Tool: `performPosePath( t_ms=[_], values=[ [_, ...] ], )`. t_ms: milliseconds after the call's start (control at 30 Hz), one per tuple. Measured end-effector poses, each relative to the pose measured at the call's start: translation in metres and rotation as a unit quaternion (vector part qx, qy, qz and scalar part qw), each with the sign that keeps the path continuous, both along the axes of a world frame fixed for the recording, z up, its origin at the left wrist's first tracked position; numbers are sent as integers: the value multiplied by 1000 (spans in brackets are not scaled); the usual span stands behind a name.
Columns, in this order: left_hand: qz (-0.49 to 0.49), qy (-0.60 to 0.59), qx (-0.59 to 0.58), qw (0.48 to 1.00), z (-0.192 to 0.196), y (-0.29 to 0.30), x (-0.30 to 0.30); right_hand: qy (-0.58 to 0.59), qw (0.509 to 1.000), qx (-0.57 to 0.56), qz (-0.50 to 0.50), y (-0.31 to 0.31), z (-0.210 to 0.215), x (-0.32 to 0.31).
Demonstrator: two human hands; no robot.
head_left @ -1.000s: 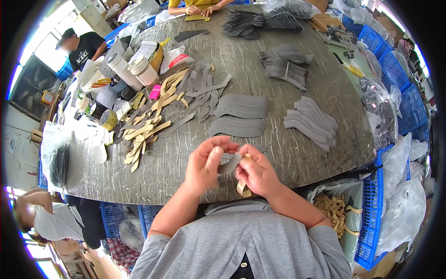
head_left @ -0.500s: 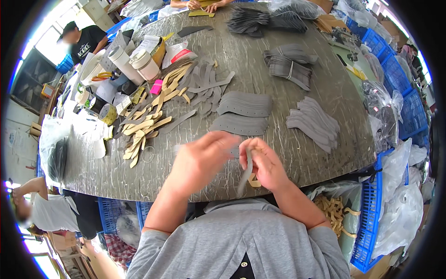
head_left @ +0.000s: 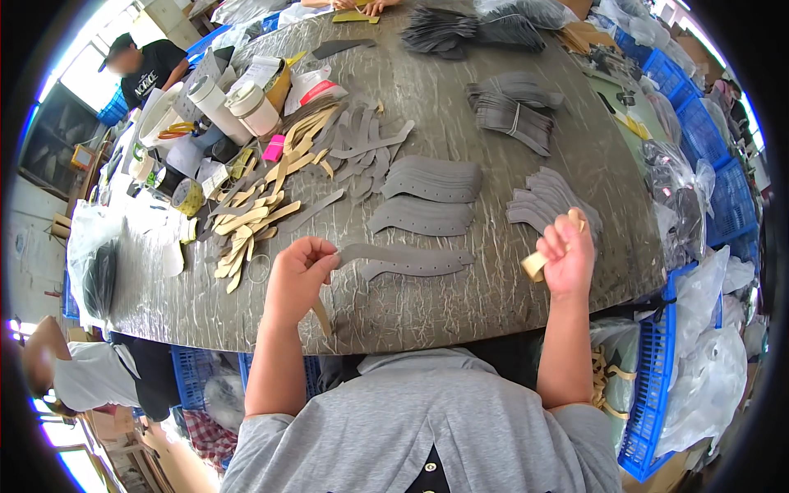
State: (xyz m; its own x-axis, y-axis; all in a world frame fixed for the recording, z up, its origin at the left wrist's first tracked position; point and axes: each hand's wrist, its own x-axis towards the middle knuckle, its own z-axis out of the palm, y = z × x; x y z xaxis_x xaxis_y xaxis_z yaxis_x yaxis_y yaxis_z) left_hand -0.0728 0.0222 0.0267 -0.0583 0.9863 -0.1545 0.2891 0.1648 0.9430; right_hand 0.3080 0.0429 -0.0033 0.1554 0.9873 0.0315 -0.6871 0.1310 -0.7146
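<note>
My left hand (head_left: pixel 297 279) pinches the left end of a curved grey strip (head_left: pixel 394 255). A narrow tan strip (head_left: pixel 321 317) hangs below that hand. Under the grey strip, partly covered, lies another grey piece (head_left: pixel 411 269) with a row of small holes. My right hand (head_left: pixel 567 259) is raised to the right, its fingers closed around a crumpled tan strip (head_left: pixel 535 264). Two stacks of curved grey pieces with holes, an upper stack (head_left: pixel 431 179) and a lower stack (head_left: pixel 422 216), lie just beyond. Right of them a fanned grey stack (head_left: pixel 542 197) is partly behind my right hand.
Loose tan strips (head_left: pixel 246 226) and grey strips (head_left: pixel 366 156) are heaped at left, near white containers (head_left: pixel 253 111). Tied grey bundles (head_left: pixel 514 115) lie farther back. A blue crate (head_left: pixel 649 394) stands by my right side. Other people (head_left: pixel 148 70) are around the table.
My hands have moved apart, the left going left and the right going right and up. The tan strip is now bunched in my right fist, and the grey strip lies stretched from my left fingers.
</note>
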Motion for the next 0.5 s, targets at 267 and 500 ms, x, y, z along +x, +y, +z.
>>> performPosePath(
  t_ms=[267,500],
  values=[
    [-71,-28,-74,994,-27,11,11,-204,944,-118,231,-20,-35,-70],
    [-95,99,-109,984,-59,23,14,-471,870,-105,103,-11,-55,-88]
  ],
)
